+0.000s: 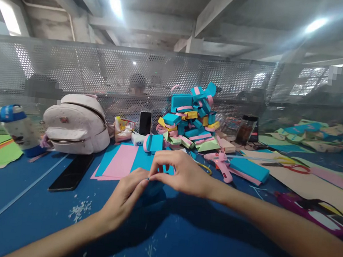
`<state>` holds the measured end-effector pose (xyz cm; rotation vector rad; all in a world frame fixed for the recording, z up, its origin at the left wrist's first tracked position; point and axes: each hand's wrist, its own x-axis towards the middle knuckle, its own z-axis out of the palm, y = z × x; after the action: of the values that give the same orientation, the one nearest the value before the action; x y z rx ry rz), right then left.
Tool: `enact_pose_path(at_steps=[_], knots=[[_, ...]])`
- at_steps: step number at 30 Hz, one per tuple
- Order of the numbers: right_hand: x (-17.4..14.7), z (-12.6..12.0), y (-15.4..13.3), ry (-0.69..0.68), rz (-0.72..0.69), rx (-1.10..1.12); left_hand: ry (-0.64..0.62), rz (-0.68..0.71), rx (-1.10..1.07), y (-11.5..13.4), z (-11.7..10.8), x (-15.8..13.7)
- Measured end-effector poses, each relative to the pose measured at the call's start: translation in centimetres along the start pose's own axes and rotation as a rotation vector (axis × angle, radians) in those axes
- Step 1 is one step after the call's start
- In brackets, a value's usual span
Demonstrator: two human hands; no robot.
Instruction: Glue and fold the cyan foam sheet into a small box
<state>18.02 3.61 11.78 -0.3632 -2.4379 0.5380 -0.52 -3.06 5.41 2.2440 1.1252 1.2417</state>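
Observation:
My left hand [128, 193] and my right hand [179, 172] meet above the blue table, thumbs and fingertips pinched together at one spot. What they pinch is small and mostly hidden; a bit of blue shows at the fingertips, and a dark blue shape below them blends into the table. Just behind the hands lie flat blue and pink sheets [121, 162] and a rolled blue piece with a pink band [154, 143]. To the right of my right hand rests a pink glue gun [223, 165], beside a blue and pink folded piece [248, 171].
Behind stands a tall pile of blue, pink and yellow folded pieces [187, 122]. At left are a white backpack [74, 123], a bottle [19, 127] and a black phone [72, 173]. Red-handled scissors [298, 168] and a purple glue gun [310, 212] lie right. A perforated screen [104, 67] closes the back.

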Motion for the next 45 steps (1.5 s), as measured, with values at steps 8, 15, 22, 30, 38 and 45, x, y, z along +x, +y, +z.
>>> enact_pose_path(at_steps=[8,15,22,30,38,45], knots=[[-0.5,-0.2,1.0,0.086,0.063,0.152,-0.041,-0.075,0.049,-0.1,-0.6,0.9],[-3.6,-1.5,3.9,0.240,0.272,0.155,-0.007,-0.291,-0.041,-2.4,0.1,0.4],[-12.9,-3.7,9.3,0.142,0.586,-0.404,0.088,-0.311,-0.091,-2.3,0.4,0.1],[-19.7,-7.4,15.3,0.269,0.863,-0.395,0.014,-0.180,-0.118,-0.9,0.1,1.6],[-16.3,-6.2,17.6,0.179,0.873,-0.236,0.111,0.181,0.158,-2.1,-1.6,1.5],[-13.3,-5.7,16.2,0.346,0.810,-0.273,0.100,0.340,0.425,-6.6,-1.6,1.0]])
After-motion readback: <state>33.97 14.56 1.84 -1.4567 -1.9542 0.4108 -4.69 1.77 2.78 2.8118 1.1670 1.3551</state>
